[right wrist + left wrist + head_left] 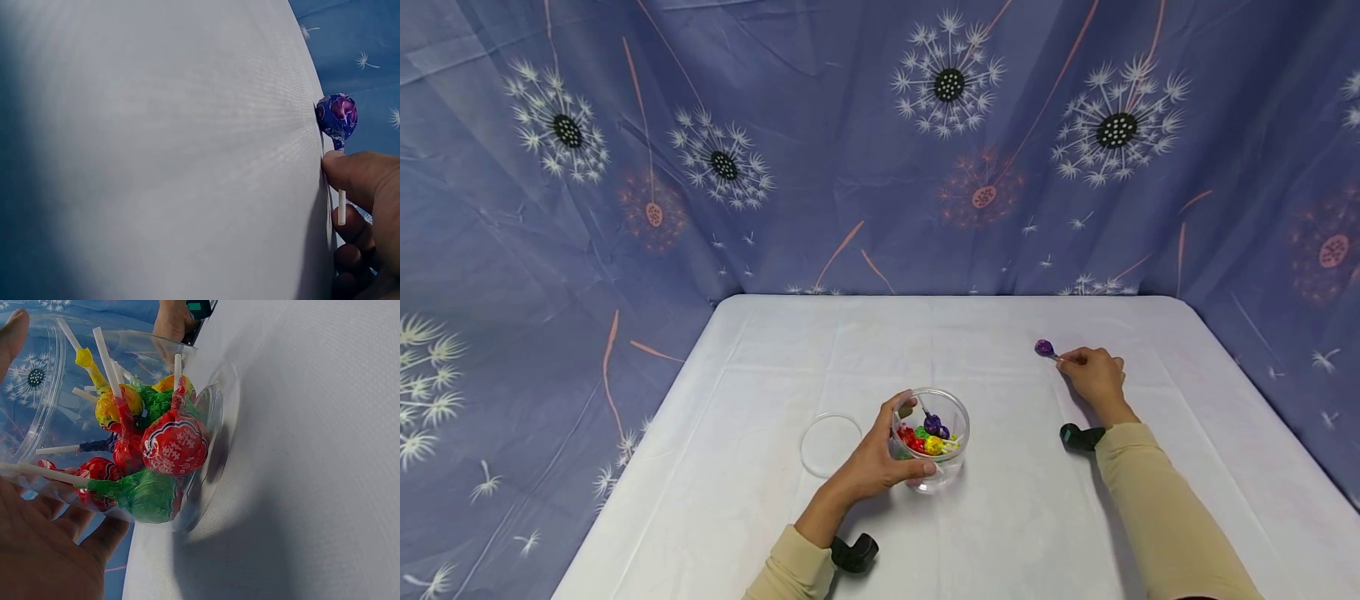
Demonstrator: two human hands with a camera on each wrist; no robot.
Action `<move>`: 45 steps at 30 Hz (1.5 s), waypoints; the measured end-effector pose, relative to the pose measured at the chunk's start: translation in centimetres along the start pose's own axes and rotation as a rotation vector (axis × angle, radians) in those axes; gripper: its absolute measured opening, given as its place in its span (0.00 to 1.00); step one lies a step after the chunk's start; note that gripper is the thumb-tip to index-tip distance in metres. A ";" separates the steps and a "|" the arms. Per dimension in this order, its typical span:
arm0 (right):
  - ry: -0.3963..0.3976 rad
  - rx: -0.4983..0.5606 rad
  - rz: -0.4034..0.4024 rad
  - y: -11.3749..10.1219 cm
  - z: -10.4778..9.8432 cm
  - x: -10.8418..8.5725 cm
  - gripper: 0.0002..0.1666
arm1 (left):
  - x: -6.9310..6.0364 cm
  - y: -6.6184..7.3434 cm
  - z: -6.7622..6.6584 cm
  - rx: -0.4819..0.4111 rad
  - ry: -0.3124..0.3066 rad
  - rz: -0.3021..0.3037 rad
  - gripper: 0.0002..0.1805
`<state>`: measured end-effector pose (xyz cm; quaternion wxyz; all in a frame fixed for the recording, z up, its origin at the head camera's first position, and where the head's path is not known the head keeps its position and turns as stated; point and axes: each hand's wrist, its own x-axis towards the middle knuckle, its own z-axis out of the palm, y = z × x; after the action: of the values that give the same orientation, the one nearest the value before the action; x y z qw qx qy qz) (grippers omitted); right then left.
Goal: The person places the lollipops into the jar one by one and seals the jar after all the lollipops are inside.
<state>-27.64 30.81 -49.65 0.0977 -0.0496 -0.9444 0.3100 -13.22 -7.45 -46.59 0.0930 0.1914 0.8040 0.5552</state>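
Observation:
A clear plastic jar [951, 475] stands tilted on the white table, and my left hand [874, 454] grips it round its side. Inside are several wrapped lollipops: red [175, 447], green [147, 495], yellow [119, 403] and dark purple ones, their white sticks pointing toward the mouth. Toward the table's right side, my right hand [1093, 379] pinches a purple lollipop [1043, 348] by its stick. In the right wrist view that lollipop's wrapped head [337, 115] is at the tablecloth, the stick between thumb and fingers.
A clear round lid or ring [805, 446] lies on the table left of the jar. A white cloth covers the table [760, 517]. Behind it hangs a blue curtain [850, 150] with dandelion prints. Black wrist devices sit at both sleeves.

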 end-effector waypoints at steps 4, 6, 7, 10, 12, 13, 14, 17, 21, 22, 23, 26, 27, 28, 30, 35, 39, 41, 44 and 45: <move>0.014 0.014 0.002 0.0 0.0 -0.1 0.15 | 0.0 0.1 0.0 0.003 -0.002 0.000 0.52; 0.021 0.024 0.011 0.0 0.0 -0.2 0.16 | 0.0 0.1 0.0 0.001 -0.004 -0.001 0.52; 0.025 0.034 0.020 0.0 0.0 -0.2 0.16 | 0.0 0.1 0.0 -0.001 -0.004 -0.001 0.52; 0.040 0.064 0.054 0.0 0.0 -0.3 0.18 | 0.0 0.2 0.0 -0.007 -0.005 -0.003 0.52; 0.055 0.087 0.073 -0.2 -0.1 -0.3 0.19 | 0.0 0.2 0.0 -0.009 -0.004 -0.005 0.52; 0.059 0.098 0.082 -0.3 -0.1 -0.3 0.19 | 0.0 0.2 0.0 -0.009 -0.004 -0.006 0.52; 0.063 0.105 0.087 -0.3 -0.1 -0.3 0.20 | 0.0 0.2 0.0 -0.010 -0.005 -0.007 0.52; 0.072 0.131 0.096 -0.8 -0.3 -0.5 0.20 | 0.0 0.2 0.0 -0.013 -0.006 -0.009 0.52; 0.062 0.158 0.088 -1.7 -0.4 -0.7 0.21 | 0.0 0.2 0.0 -0.022 -0.005 -0.007 0.52; 0.059 0.166 0.082 -2.0 -0.5 -0.8 0.21 | 0.0 0.3 0.0 -0.026 -0.005 -0.006 0.52; 0.055 0.176 0.077 -2.3 -0.5 -0.9 0.22 | 0.0 0.3 0.0 -0.029 -0.005 -0.005 0.52; 0.044 0.197 0.059 -3.2 -0.7 -1.1 0.24 | 0.0 0.3 0.0 -0.035 -0.006 -0.004 0.52; 0.046 0.207 0.052 -3.6 -0.8 -1.2 0.24 | 0.0 0.3 0.0 -0.036 -0.006 -0.004 0.52; 0.049 0.219 0.046 -3.9 -0.9 -1.3 0.24 | 0.0 0.3 0.0 -0.035 -0.006 -0.003 0.52; 0.052 0.248 0.036 -4.7 -1.1 -1.6 0.24 | 0.0 0.3 0.0 -0.035 -0.007 -0.003 0.52; 0.023 0.349 0.016 -7.0 -1.6 -2.6 0.24 | 0.0 0.2 0.0 -0.037 -0.009 -0.006 0.52; -0.009 0.407 -0.027 -9.1 -2.0 -3.6 0.25 | 0.0 0.2 0.0 -0.035 -0.007 -0.006 0.51; -0.026 0.425 -0.045 -10.1 -2.2 -4.2 0.26 | 0.0 0.2 0.0 -0.034 -0.007 -0.005 0.51; -0.055 0.440 -0.071 -11.6 -2.5 -5.0 0.26 | -0.1 0.3 -0.1 -0.035 -0.005 -0.006 0.52; -0.064 0.447 -0.083 -12.0 -2.5 -5.3 0.26 | -0.1 0.3 -0.1 -0.034 -0.005 -0.006 0.52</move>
<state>-22.34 21.82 -41.30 0.0887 0.0218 -0.8562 0.5085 -13.13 -7.42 -46.31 0.0998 0.1886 0.7949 0.5680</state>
